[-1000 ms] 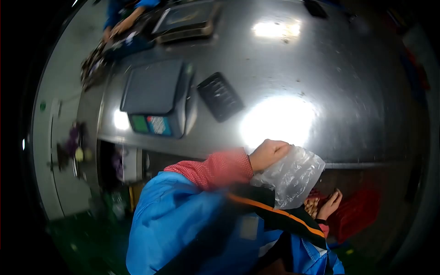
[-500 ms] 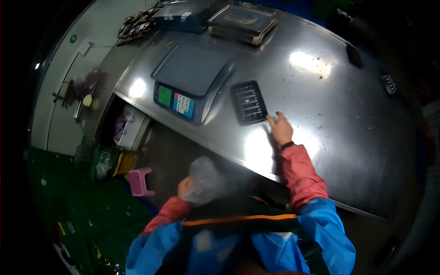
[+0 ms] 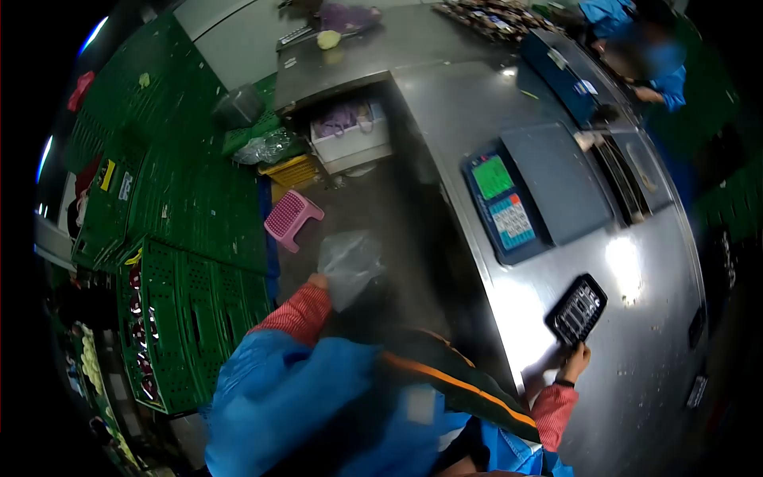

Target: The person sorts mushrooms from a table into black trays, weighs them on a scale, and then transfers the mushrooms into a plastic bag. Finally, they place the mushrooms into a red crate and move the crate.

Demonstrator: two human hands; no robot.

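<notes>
A clear plastic bag (image 3: 350, 266) hangs from my left hand (image 3: 319, 281), which is closed on its edge and largely hidden by the bag and sleeve. Over the steel table, my right hand (image 3: 575, 365) pinches the near end of a black plastic tray (image 3: 578, 310). The tray has a ribbed bottom that catches the light, and nothing lies in it. Beyond the tray is a digital scale (image 3: 556, 184) with a lit green display and a blue keypad.
The steel table (image 3: 636, 318) runs along my right. A pink stool (image 3: 292, 219) stands on the floor ahead, near a white drawer (image 3: 350, 139). Green crates (image 3: 191, 318) are stacked at left. A person in blue (image 3: 668, 71) is across the table, beside a dark box (image 3: 560, 75).
My view has swung left, bringing the green crates and the other person into sight. My right hand, reaching the tray's corner before, now grips its end. The bag stays in my left hand.
</notes>
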